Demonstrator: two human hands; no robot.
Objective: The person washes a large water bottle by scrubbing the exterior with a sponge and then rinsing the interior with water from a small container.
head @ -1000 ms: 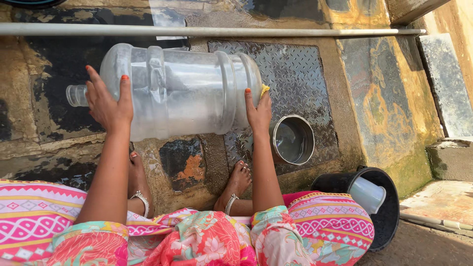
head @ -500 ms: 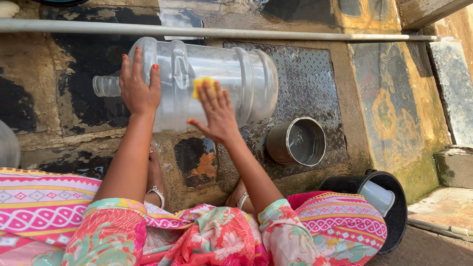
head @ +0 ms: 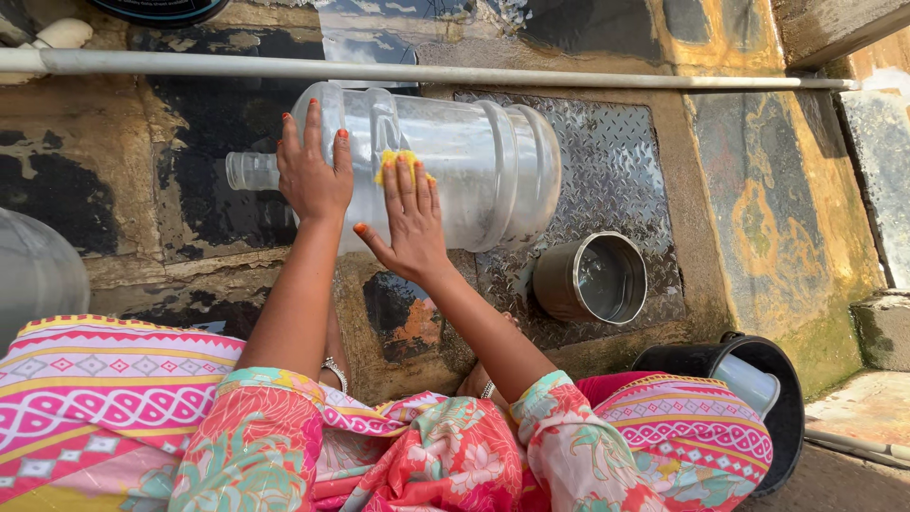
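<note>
Water jug (head: 474,171): big clear plastic bottle lying on its side on the wet stone floor, narrow neck pointing past the left hand, flat base toward the metal pot.
Chequered metal plate (head: 616,180): set in the floor beyond the right hand, under the jug's base end.
Black bucket (head: 787,417): near the right elbow, holds a pale cup; rim cut off by the knee.
Metal pot (head: 592,277): on its side just right of the right hand, seemingly empty.
Left hand (head: 313,171): fingers spread, flat on the jug's shoulder, steadying it.
Right hand (head: 409,220): palm pressing a yellow scrubber (head: 398,161) on the jug wall; the scrubber is mostly hidden under the fingers.
</note>
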